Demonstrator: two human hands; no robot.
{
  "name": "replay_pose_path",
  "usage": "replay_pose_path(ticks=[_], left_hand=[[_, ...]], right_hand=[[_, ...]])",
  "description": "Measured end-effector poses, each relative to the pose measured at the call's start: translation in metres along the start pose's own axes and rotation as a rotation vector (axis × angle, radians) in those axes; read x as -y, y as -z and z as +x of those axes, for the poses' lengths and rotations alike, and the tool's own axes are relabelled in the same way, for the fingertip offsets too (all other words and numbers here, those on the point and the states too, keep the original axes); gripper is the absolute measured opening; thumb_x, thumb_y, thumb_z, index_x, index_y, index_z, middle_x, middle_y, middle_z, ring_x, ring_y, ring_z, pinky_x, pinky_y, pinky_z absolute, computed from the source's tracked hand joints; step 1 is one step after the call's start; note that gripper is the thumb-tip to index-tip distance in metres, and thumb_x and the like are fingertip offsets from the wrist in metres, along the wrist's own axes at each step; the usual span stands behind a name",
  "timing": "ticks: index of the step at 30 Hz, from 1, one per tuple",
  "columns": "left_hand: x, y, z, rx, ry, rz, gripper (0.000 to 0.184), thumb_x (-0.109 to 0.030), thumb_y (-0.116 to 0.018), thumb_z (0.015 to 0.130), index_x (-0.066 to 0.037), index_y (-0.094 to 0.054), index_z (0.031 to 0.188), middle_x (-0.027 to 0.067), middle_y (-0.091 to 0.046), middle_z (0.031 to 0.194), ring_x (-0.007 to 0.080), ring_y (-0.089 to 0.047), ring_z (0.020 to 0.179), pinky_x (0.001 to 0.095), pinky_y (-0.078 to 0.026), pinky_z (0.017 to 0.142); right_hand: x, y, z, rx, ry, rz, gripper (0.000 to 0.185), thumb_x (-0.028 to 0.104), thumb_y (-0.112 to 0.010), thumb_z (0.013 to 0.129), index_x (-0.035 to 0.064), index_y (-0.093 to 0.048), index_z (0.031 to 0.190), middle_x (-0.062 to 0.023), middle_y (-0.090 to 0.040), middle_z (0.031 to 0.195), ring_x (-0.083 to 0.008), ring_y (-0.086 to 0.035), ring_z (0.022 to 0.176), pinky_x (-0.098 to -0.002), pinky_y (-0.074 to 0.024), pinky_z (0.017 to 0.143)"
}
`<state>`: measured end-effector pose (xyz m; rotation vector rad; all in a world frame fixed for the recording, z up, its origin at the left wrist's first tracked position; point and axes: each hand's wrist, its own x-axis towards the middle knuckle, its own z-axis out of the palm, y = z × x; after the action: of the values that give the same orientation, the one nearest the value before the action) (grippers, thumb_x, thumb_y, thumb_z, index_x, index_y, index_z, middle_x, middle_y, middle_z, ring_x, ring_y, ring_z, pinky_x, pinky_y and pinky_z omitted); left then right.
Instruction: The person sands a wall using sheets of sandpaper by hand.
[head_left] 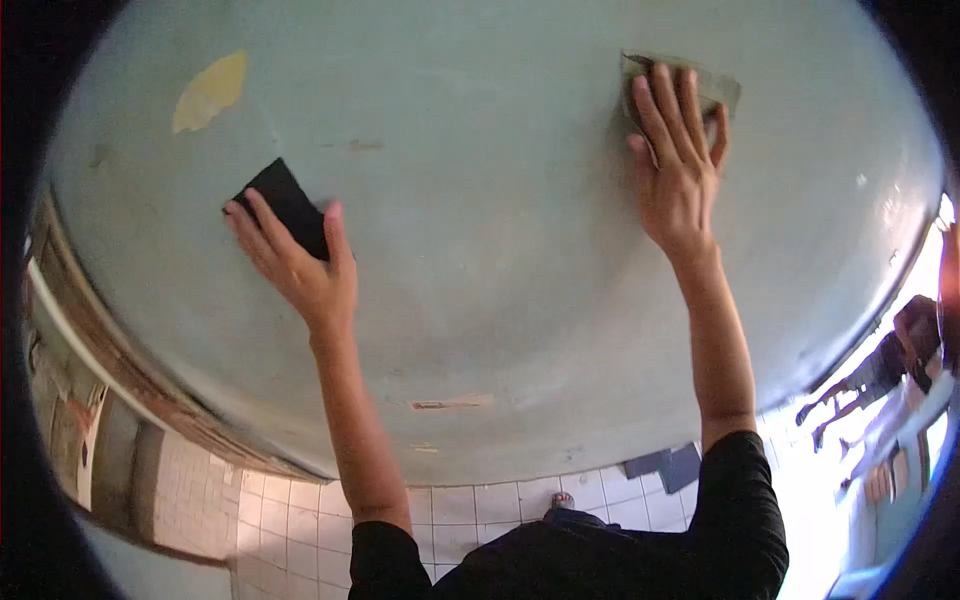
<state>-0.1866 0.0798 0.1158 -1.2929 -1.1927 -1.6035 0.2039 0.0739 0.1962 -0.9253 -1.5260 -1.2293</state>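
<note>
My left hand [300, 265] presses a black rectangular sheet [288, 203] against a large grey-green wall [480, 250], its thumb on the right edge and its fingers on the left. Higher up on the right, my right hand [683, 170] lies spread over a greyish-green cloth or sheet [728, 92], flat on the same surface. The sheet's edges show above and beside the fingertips. A yellowish patch [212, 93] marks the surface at the upper left, and a small brownish scrape [450, 404] shows lower down.
White floor tiles [455, 505] run below the wall. Dark flat pieces [672, 466] lie at its foot. At the right edge, another person [880, 362] in dark clothes is partly visible near bright light. A brown frame [90, 300] borders the left side.
</note>
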Motion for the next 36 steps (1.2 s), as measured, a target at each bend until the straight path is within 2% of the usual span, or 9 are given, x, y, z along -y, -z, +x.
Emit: replay_pose_path(ticks=[8,12,15,17,21,23,28,32,36], left_hand=[[0.010,-0.006,-0.002,-0.019,-0.026,-0.004,0.079,-0.057,-0.047,0.104,-0.005,-0.029,0.162,0.0300,-0.018,0.167,0.0467,-0.014,0.156,0.0643,-0.014,0.124],[0.012,-0.007,-0.001,-0.043,-0.060,-0.027,0.081,-0.060,-0.044,0.104,-0.005,-0.029,0.162,0.0298,-0.018,0.167,0.0470,-0.016,0.155,0.0640,-0.013,0.124],[0.006,-0.002,0.000,-0.035,-0.051,-0.018,0.077,-0.057,-0.048,0.104,-0.008,-0.031,0.162,0.0303,-0.023,0.164,0.0472,-0.022,0.153,0.0646,-0.026,0.119],[0.007,-0.001,0.001,-0.102,-0.099,-0.033,0.070,-0.051,-0.054,0.104,-0.011,-0.038,0.159,0.0300,-0.032,0.158,0.0461,-0.033,0.148,0.0622,-0.040,0.111],[0.009,0.001,0.002,-0.143,-0.159,-0.064,0.063,-0.042,-0.064,0.101,-0.008,-0.048,0.152,0.0258,-0.041,0.149,0.0436,-0.042,0.142,0.0568,-0.049,0.105],[0.010,-0.001,0.002,-0.153,-0.150,-0.109,0.064,-0.042,-0.065,0.100,-0.009,-0.048,0.152,0.0260,-0.040,0.150,0.0433,-0.043,0.141,0.0563,-0.049,0.106],[0.016,0.002,-0.004,-0.148,-0.075,-0.093,0.068,-0.047,-0.069,0.097,-0.010,-0.051,0.151,0.0270,-0.040,0.151,0.0423,-0.042,0.141,0.0564,-0.047,0.106],[0.019,0.005,-0.010,-0.057,0.051,0.179,0.067,-0.063,-0.063,0.096,-0.027,-0.053,0.152,0.0255,-0.041,0.154,0.0444,-0.040,0.142,0.0652,-0.037,0.105],[0.012,0.012,-0.005,-0.059,0.023,0.044,0.072,-0.063,-0.067,0.093,-0.028,-0.051,0.153,0.0257,-0.042,0.154,0.0410,-0.037,0.145,0.0648,-0.032,0.109]], right_hand=[[0.083,-0.001,-0.176,0.155,-0.196,0.044,0.054,0.028,-0.058,0.104,0.0088,-0.048,0.153,-0.0076,-0.040,0.164,-0.0344,-0.025,0.156,-0.0673,-0.0079,0.125],[0.032,-0.004,-0.113,-0.062,-0.183,-0.007,0.053,0.022,-0.049,0.108,0.0075,-0.040,0.158,-0.0123,-0.037,0.165,-0.0380,-0.023,0.156,-0.0610,-0.0116,0.127],[0.026,0.015,-0.065,-0.012,-0.324,-0.016,0.054,0.014,-0.059,0.103,0.0054,-0.046,0.154,-0.0109,-0.037,0.165,-0.0360,-0.022,0.157,-0.0597,-0.0107,0.127],[0.047,0.006,-0.118,0.015,-0.296,0.004,0.054,0.014,-0.059,0.103,0.0053,-0.045,0.155,-0.0109,-0.037,0.165,-0.0357,-0.022,0.157,-0.0592,-0.0108,0.127],[0.029,0.001,-0.121,0.002,-0.241,-0.039,0.057,0.013,-0.060,0.102,0.0093,-0.043,0.157,-0.0089,-0.036,0.166,-0.0350,-0.019,0.158,-0.0615,-0.0106,0.126],[0.016,0.018,-0.077,0.016,-0.275,-0.121,0.059,0.014,-0.062,0.101,0.0113,-0.043,0.157,-0.0075,-0.036,0.166,-0.0340,-0.016,0.159,-0.0639,-0.0090,0.125],[0.028,0.007,-0.135,0.032,-0.263,-0.047,0.057,0.017,-0.062,0.101,0.0114,-0.045,0.156,-0.0056,-0.037,0.166,-0.0327,-0.014,0.159,-0.0626,-0.0064,0.126],[0.020,0.014,-0.111,0.033,-0.219,-0.085,0.057,0.014,-0.061,0.101,0.0124,-0.045,0.156,-0.0042,-0.035,0.167,-0.0315,-0.015,0.159,-0.0651,-0.0049,0.125],[0.027,0.013,-0.157,0.035,-0.236,0.036,0.058,0.011,-0.063,0.099,0.0126,-0.047,0.155,-0.0030,-0.035,0.167,-0.0316,-0.016,0.159,-0.0662,-0.0057,0.125]])
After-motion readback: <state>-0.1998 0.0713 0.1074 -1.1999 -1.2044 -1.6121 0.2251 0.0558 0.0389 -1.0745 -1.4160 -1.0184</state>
